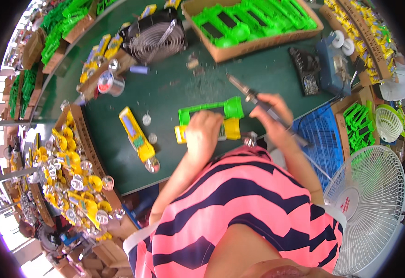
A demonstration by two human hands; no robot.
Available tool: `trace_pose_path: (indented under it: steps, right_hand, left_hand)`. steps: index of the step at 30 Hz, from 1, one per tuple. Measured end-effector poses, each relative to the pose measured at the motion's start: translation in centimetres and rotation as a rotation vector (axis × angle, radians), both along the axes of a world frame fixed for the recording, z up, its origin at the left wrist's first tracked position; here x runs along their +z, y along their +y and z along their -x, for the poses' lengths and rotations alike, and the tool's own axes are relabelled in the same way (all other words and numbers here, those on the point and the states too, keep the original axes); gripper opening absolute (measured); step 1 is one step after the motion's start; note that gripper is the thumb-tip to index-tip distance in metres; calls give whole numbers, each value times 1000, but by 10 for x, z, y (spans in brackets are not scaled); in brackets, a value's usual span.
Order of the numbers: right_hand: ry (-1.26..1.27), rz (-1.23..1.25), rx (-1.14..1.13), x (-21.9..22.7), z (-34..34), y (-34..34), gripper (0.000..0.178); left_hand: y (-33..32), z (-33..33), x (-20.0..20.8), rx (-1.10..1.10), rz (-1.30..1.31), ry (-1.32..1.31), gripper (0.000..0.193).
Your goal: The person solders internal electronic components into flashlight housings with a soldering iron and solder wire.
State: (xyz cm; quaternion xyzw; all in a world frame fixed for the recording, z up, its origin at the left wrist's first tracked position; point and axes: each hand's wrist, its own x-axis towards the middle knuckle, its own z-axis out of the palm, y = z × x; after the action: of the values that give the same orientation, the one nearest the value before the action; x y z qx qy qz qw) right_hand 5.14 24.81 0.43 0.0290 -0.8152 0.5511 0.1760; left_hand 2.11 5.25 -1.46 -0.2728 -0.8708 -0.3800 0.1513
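A long open brown cardboard box (258,44) full of green plastic parts stands at the far edge of the table. Another cardboard tray (83,134) of yellow parts lies left. A white floor fan (369,204) carries a small red label (349,204).

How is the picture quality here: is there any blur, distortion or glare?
Head view: strong fisheye bending, so the table edge curves near the black rim; the right hand and the soldering iron look slightly motion-blurred; daylight overexposes the far left rim; the centre is evenly lit.
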Motion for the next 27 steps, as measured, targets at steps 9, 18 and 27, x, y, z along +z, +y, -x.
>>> trace_pose_path:
  steps: [9, 18, 27]
  right_hand:
    - [-159, 388, 226, 3, 25, 48, 18]
    - [-300, 289, 273, -11, 41, 39, 15]
    - [-289, 236, 302, -20, 48, 35, 15]
  left_hand:
    - [9, 31, -1, -15, 366, -226, 5]
    - [15, 33, -5, -20, 617, -202, 10]
    - [19, 35, -4, 8, 637, -178, 12]
